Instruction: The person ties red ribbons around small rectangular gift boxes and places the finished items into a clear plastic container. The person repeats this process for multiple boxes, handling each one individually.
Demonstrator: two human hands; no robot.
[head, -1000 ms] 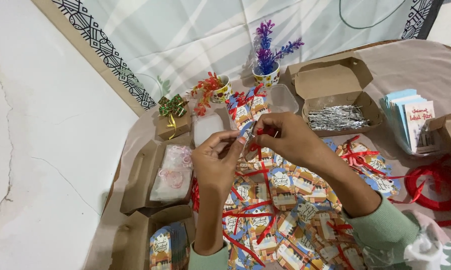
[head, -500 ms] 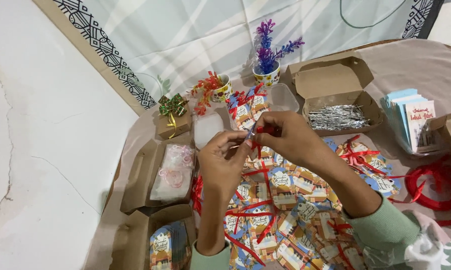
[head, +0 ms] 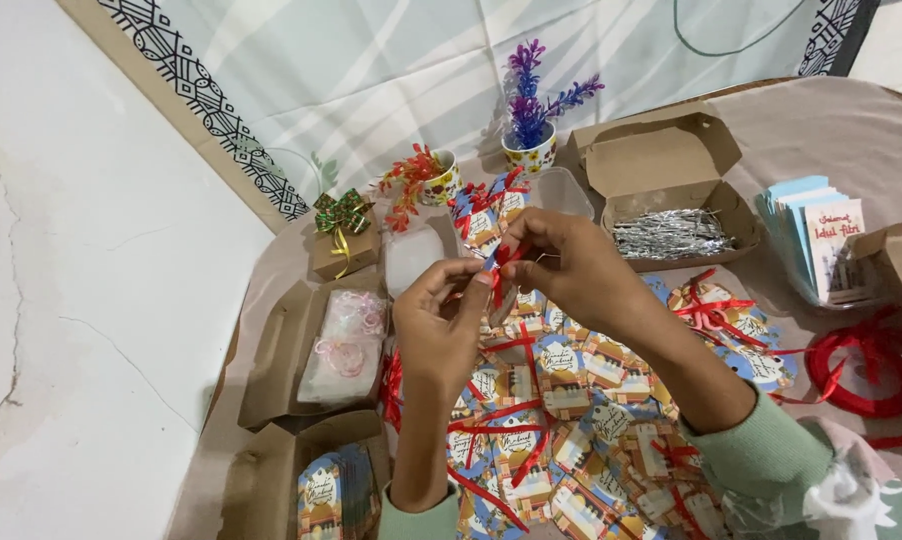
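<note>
Head view: left hand [head: 441, 320] and right hand [head: 561, 262] both pinch red ribbon [head: 498, 268] between meeting fingertips.

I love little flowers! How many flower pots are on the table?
2. The purple flower pot stands at the back, beside the open box of silver strips. The red-orange flower pot stands left of it, near the small bow-topped box. None looks hidden.

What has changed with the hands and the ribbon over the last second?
Very little. The left hand and right hand have stayed together above the pile of tags, pinching the red ribbon; only the fingers shifted slightly. Nothing was let go. The box of silver strips, the flower pots and the ribbon spool have not moved.
</note>
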